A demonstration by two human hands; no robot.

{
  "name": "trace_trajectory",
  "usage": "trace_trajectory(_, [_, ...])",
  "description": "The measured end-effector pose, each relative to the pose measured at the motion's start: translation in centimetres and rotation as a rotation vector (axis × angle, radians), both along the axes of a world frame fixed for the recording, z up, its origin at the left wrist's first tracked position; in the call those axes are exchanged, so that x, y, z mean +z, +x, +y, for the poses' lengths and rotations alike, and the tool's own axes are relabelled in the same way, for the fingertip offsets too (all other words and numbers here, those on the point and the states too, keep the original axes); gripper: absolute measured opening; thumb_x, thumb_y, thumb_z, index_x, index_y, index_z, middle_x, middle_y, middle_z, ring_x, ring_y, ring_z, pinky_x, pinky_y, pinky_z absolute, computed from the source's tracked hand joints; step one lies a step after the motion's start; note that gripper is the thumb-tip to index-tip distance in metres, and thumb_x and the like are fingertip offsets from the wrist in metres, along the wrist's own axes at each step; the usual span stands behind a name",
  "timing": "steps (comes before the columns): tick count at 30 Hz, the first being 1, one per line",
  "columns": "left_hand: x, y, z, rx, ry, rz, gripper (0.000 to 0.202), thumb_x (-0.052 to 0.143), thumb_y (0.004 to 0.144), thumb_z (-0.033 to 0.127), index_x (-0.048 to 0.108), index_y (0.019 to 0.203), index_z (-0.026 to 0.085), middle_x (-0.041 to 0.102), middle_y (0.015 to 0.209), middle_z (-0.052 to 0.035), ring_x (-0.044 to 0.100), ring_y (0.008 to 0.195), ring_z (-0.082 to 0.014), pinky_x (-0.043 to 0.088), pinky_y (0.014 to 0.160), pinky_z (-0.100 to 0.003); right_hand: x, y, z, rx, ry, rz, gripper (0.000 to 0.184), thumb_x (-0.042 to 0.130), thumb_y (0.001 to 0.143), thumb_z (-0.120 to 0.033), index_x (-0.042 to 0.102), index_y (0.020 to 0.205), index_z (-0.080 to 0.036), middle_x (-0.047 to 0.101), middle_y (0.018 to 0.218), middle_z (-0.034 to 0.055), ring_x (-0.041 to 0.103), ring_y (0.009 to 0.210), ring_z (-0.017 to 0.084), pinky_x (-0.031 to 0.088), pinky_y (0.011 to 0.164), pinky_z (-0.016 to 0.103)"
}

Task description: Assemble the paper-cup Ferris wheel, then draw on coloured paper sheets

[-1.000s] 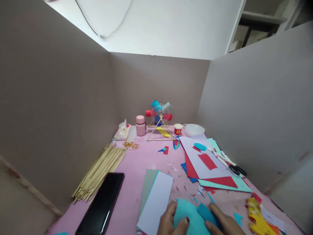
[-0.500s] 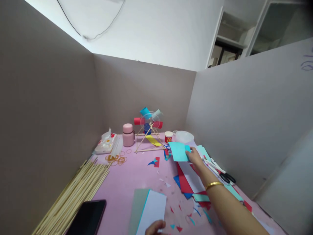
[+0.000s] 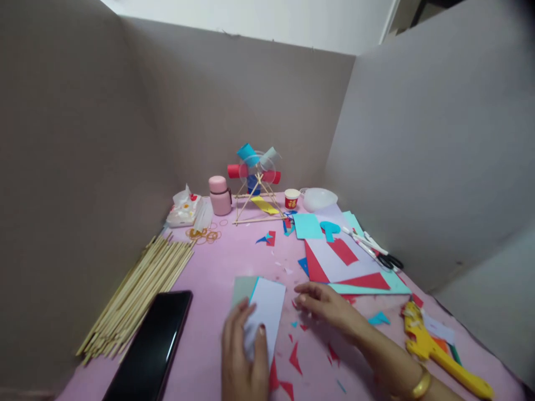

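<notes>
My left hand (image 3: 246,353) rests on a folded paper (image 3: 270,298), pale lilac on one side with a grey-green strip at its left and a thin blue edge between. Its fingers are apart and slightly blurred. My right hand (image 3: 324,303), wearing a gold bangle (image 3: 421,383) at the wrist, hovers just right of that paper with loosely bent fingers and nothing in them. Small red and blue paper scraps (image 3: 296,356) lie beneath and around it. Beyond my right hand, a light blue paper square (image 3: 308,226) lies at the back of a stack of coloured sheets (image 3: 334,259).
At the back stands a stick frame with a paper-cup wheel (image 3: 258,172), between a pink flask (image 3: 220,196) and a paper cup (image 3: 291,199). Wooden sticks (image 3: 137,295) and a phone (image 3: 150,345) lie left. Scissors (image 3: 388,260) and a yellow glue gun (image 3: 438,353) lie right.
My right hand has let go of the light blue paper and come back toward me. My left hand has moved further onto the folded paper. The view has tilted down.
</notes>
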State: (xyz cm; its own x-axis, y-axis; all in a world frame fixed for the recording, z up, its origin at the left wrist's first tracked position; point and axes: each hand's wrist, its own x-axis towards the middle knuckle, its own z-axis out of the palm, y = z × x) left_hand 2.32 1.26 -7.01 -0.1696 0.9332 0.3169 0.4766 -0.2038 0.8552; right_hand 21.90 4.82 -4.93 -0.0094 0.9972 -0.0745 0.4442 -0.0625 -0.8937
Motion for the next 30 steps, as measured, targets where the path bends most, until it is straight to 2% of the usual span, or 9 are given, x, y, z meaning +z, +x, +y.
trace_trajectory(4, [0.9,-2.7,1.8,-0.060,-0.149,0.336,0.058,0.032,0.086,0.044,0.033,0.130,0.006,0.043,0.129,-0.0199,0.039,0.122,-0.0298,0.033,0.101,-0.044,-0.6,-0.6,-5.4,0.035,-0.069,0.084,0.035,0.051,0.081,-0.030,0.060,0.109,-0.012,0.069,0.103,0.0135,0.065,0.092,0.023,0.052,0.076,0.035])
trace_trajectory(7, [0.9,-2.9,1.8,-0.091,-0.245,0.495,0.070,0.048,0.078,0.044,0.032,0.132,0.002,0.048,0.120,-0.0227,0.039,0.116,-0.0396,0.031,0.097,-0.054,-1.1,-0.8,-9.0,0.044,0.133,-0.101,0.038,0.051,0.084,-0.026,0.054,0.120,-0.016,0.059,0.123,0.0150,0.053,0.113,0.025,0.041,0.096,0.043])
trace_trajectory(13, [2.2,-1.9,2.3,-0.083,-0.397,0.504,0.068,0.062,0.071,0.032,0.037,0.128,0.004,0.055,0.105,-0.0214,0.048,0.104,-0.0411,0.037,0.085,-0.055,-3.9,-5.4,-13.3,0.927,0.438,-0.233,0.048,0.036,0.097,-0.025,0.023,0.142,-0.035,0.044,0.141,0.0018,0.037,0.130,0.017,0.026,0.107,0.038])
trace_trajectory(15, [2.3,-2.3,2.9,-0.078,-0.452,0.390,0.051,0.066,0.071,0.029,0.050,0.114,0.007,0.059,0.099,-0.0157,0.053,0.100,-0.0347,0.038,0.087,-0.054,-4.4,-5.8,-12.9,1.009,0.464,-0.217,0.052,0.035,0.097,-0.025,0.015,0.143,-0.037,0.042,0.142,0.0001,0.036,0.131,0.015,0.018,0.110,0.040])
trace_trajectory(17, [2.5,-3.1,3.2,-0.092,-0.495,0.205,0.031,0.063,0.075,0.029,0.056,0.101,0.012,0.062,0.092,-0.0086,0.059,0.091,-0.0255,0.043,0.085,-0.048,-4.1,-5.0,-11.9,0.882,0.431,-0.301,0.057,0.047,0.092,-0.031,0.022,0.143,-0.031,0.043,0.141,0.0052,0.037,0.130,0.020,0.011,0.111,0.046])
trace_trajectory(20, [3.2,-4.8,2.7,-0.118,-0.521,-0.160,0.025,0.053,0.084,0.028,0.052,0.105,0.015,0.065,0.090,-0.0046,0.063,0.075,-0.0166,0.051,0.073,-0.037,-2.5,-2.8,-10.6,0.459,0.262,-0.555,0.062,0.057,0.083,-0.038,0.038,0.138,-0.017,0.038,0.143,0.0156,0.031,0.132,0.031,0.013,0.108,0.055])
trace_trajectory(23, [4.7,-6.6,1.6,-0.122,-0.531,-0.452,0.026,0.051,0.085,0.025,0.049,0.109,0.017,0.068,0.083,-0.0032,0.065,0.065,-0.0156,0.053,0.064,-0.031,-1.6,-2.4,-10.6,0.353,0.227,-0.597,0.054,0.050,0.085,-0.033,0.044,0.135,-0.013,0.039,0.143,0.0154,0.033,0.131,0.032,0.019,0.107,0.054])
trace_trajectory(27, [5.9,-7.8,0.9,-0.136,-0.599,-0.618,0.019,0.055,0.082,0.024,0.056,0.099,0.016,0.069,0.074,-0.0043,0.065,0.060,-0.0179,0.053,0.060,-0.031,-2.1,-5.0,-10.7,0.249,0.235,-0.259,0.044,0.053,0.080,-0.023,0.057,0.123,-0.012,0.053,0.131,0.0165,0.044,0.121,0.030,0.027,0.105,0.048])
trace_trajectory(30, [5.1,-7.3,0.6,-0.130,-0.631,-0.617,0.021,0.057,0.081,0.021,0.056,0.100,0.014,0.069,0.072,-0.0059,0.065,0.057,-0.0180,0.052,0.056,-0.030,-2.5,-6.7,-9.2,0.085,0.155,0.008,0.046,0.052,0.080,-0.023,0.052,0.124,-0.010,0.053,0.130,0.0189,0.046,0.120,0.029,0.030,0.104,0.047])
